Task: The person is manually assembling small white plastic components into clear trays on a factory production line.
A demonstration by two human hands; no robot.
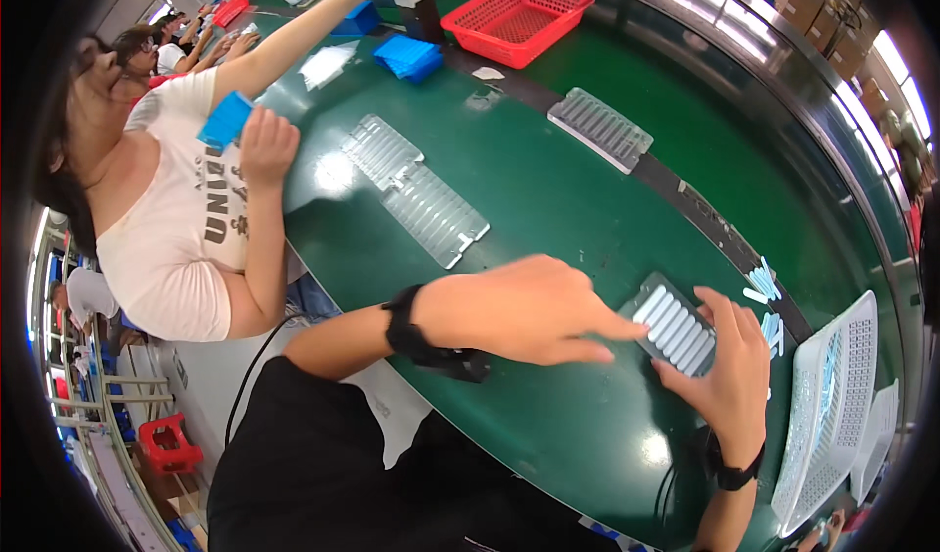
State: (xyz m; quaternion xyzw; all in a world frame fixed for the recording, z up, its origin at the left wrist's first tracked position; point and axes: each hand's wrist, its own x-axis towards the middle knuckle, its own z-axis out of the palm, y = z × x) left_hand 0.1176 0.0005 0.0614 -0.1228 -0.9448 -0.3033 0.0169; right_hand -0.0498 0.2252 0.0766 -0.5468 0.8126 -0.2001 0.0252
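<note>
My right hand [732,361] grips a small clear plastic case [656,283], thumb on its near side and fingers over its far right edge. A row of several pale blue-white sticks [676,329] lies side by side in the case. From the left, my left hand [524,312] reaches across the table, its index finger stretched to the end of the row and the thumb apart below. Nothing shows in that hand. Loose light-blue sticks [762,280] lie beyond my right hand. An opened clear case [431,209] lies flat to the left of my left hand.
A white perforated basket [830,410] stands close on the right. Another clear case [599,126] and a red basket [517,18] sit farther off along the belt's edge. Blue trays [406,57] lie far left. At left, a co-worker's hand [266,148] is near a blue piece [225,121].
</note>
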